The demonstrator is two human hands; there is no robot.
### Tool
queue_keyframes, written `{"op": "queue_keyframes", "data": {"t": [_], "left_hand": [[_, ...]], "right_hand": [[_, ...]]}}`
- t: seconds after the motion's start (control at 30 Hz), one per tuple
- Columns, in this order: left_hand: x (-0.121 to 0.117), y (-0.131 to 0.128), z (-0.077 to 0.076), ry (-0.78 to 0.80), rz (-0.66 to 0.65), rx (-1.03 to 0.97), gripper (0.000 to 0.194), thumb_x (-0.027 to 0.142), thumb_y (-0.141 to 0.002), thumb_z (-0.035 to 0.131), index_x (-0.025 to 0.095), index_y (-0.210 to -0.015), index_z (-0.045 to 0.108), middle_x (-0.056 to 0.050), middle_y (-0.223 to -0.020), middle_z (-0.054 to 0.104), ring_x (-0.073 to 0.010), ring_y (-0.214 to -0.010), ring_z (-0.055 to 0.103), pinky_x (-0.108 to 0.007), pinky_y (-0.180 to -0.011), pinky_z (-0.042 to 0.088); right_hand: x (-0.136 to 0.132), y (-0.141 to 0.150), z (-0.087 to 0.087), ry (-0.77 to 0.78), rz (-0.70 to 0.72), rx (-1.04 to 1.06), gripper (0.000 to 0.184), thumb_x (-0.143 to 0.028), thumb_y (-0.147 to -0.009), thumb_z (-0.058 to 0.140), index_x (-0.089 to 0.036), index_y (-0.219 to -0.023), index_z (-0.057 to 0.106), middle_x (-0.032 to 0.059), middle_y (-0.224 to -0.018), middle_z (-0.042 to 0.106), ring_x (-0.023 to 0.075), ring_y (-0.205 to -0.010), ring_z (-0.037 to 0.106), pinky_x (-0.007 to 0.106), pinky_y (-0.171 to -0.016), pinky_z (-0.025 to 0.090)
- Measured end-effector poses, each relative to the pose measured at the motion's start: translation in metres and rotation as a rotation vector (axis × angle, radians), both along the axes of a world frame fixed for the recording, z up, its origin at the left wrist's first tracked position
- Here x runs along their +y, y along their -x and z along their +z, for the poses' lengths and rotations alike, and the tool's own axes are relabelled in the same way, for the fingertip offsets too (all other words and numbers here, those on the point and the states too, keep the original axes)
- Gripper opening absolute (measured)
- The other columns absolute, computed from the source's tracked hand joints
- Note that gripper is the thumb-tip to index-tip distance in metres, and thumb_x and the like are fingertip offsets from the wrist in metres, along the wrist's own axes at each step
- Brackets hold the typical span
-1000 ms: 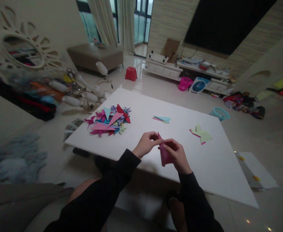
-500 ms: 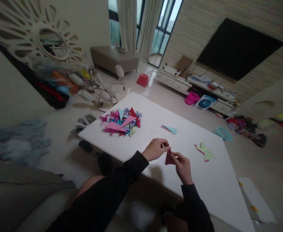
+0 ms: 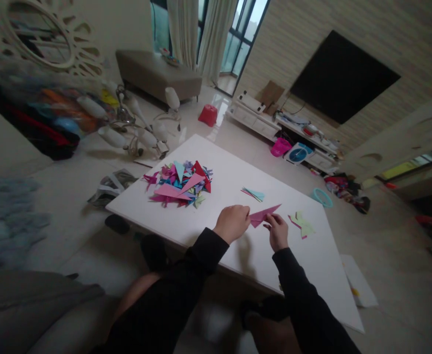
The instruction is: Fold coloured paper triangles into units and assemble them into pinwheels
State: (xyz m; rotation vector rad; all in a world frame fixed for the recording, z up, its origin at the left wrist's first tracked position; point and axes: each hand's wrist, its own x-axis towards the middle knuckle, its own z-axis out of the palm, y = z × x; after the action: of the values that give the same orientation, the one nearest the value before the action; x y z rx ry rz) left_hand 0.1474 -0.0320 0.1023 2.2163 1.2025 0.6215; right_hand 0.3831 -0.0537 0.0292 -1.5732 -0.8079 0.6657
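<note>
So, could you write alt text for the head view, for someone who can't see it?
A left hand and right hand hold folded purplish paper above a white table; a colourful paper pile lies left, a small stack beyond, green paper right.

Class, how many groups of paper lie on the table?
3, besides the held pink paper: heap at left, small stack in the middle, green paper at right. Others may be hidden.

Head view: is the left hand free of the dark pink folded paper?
No, the left hand grips one end of the dark pink folded paper, while the right hand holds it farther along.
</note>
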Motion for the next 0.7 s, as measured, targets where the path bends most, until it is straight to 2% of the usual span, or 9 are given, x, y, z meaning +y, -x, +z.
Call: {"op": "queue_keyframes", "data": {"t": [0.1,0.27,0.37,0.43,0.5,0.57,0.63,0.7], "left_hand": [[-0.003,0.003,0.0,-0.003,-0.088,0.04,0.021,0.021,-0.093,0.051,0.017,-0.099,0.07,-0.013,-0.097,0.074,-0.0276,-0.092,0.07,-0.036,-0.08,0.05],[-0.007,0.004,0.005,0.018,-0.208,0.091,0.021,0.019,-0.093,0.05,0.016,-0.1,0.07,-0.014,-0.095,0.074,-0.0284,-0.092,0.071,-0.037,-0.08,0.052],[-0.006,0.005,0.006,0.015,-0.228,0.1,0.021,0.021,-0.094,0.051,0.016,-0.102,0.07,-0.014,-0.098,0.074,-0.0288,-0.092,0.071,-0.038,-0.08,0.052],[-0.006,0.007,0.005,0.016,-0.227,0.12,0.022,0.021,-0.095,0.05,0.016,-0.103,0.07,-0.015,-0.099,0.074,-0.0296,-0.092,0.072,-0.039,-0.079,0.053],[-0.007,0.008,0.005,0.01,-0.235,0.138,0.022,0.021,-0.095,0.049,0.015,-0.102,0.07,-0.016,-0.098,0.074,-0.03,-0.091,0.072,-0.04,-0.079,0.053],[-0.009,0.009,0.006,-0.005,-0.247,0.141,0.021,0.019,-0.095,0.049,0.015,-0.099,0.069,-0.015,-0.096,0.074,-0.0293,-0.09,0.073,-0.04,-0.077,0.054],[-0.011,0.008,0.007,-0.017,-0.262,0.135,0.02,0.018,-0.095,0.049,0.015,-0.097,0.069,-0.014,-0.095,0.074,-0.0287,-0.089,0.073,-0.039,-0.076,0.055],[-0.012,0.007,0.009,-0.019,-0.274,0.13,0.019,0.018,-0.094,0.05,0.014,-0.098,0.068,-0.013,-0.094,0.074,-0.0287,-0.089,0.073,-0.04,-0.075,0.055]], "right_hand": [[0.044,-0.017,0.001,0.041,-0.065,-0.109,0.036,-0.048,-0.064,0.075,-0.017,-0.078,0.066,0.0036,-0.073,0.069,0.0155,-0.068,0.066,0.024,-0.055,0.049],[0.114,-0.044,-0.008,0.129,-0.213,-0.245,0.023,-0.041,-0.074,0.063,-0.018,-0.073,0.059,0.0034,-0.062,0.065,0.0164,-0.063,0.064,0.026,-0.057,0.049],[0.141,-0.052,-0.009,0.175,-0.271,-0.392,0.021,-0.035,-0.079,0.057,-0.015,-0.08,0.064,0.0096,-0.072,0.07,0.0208,-0.074,0.066,0.03,-0.064,0.051],[0.154,-0.057,-0.004,0.193,-0.269,-0.51,0.022,-0.032,-0.079,0.058,-0.014,-0.086,0.069,0.0143,-0.087,0.073,0.0245,-0.088,0.066,0.034,-0.075,0.051],[0.164,-0.062,0.002,0.198,-0.223,-0.615,0.021,-0.029,-0.079,0.061,-0.014,-0.089,0.072,0.0168,-0.103,0.074,0.0277,-0.105,0.063,0.037,-0.089,0.048],[0.173,-0.065,0.003,0.258,-0.127,-0.831,0.023,-0.025,-0.083,0.058,-0.015,-0.094,0.075,0.0182,-0.115,0.072,0.0294,-0.118,0.057,0.038,-0.096,0.043],[0.179,-0.065,-0.003,0.427,0.005,-1.161,0.029,-0.022,-0.089,0.051,-0.015,-0.103,0.076,0.02,-0.121,0.069,0.0299,-0.122,0.055,0.039,-0.095,0.042],[0.181,-0.06,-0.016,0.604,0.123,-1.378,0.03,-0.02,-0.091,0.051,-0.014,-0.103,0.078,0.0217,-0.116,0.071,0.0299,-0.114,0.06,0.038,-0.088,0.044]]}}
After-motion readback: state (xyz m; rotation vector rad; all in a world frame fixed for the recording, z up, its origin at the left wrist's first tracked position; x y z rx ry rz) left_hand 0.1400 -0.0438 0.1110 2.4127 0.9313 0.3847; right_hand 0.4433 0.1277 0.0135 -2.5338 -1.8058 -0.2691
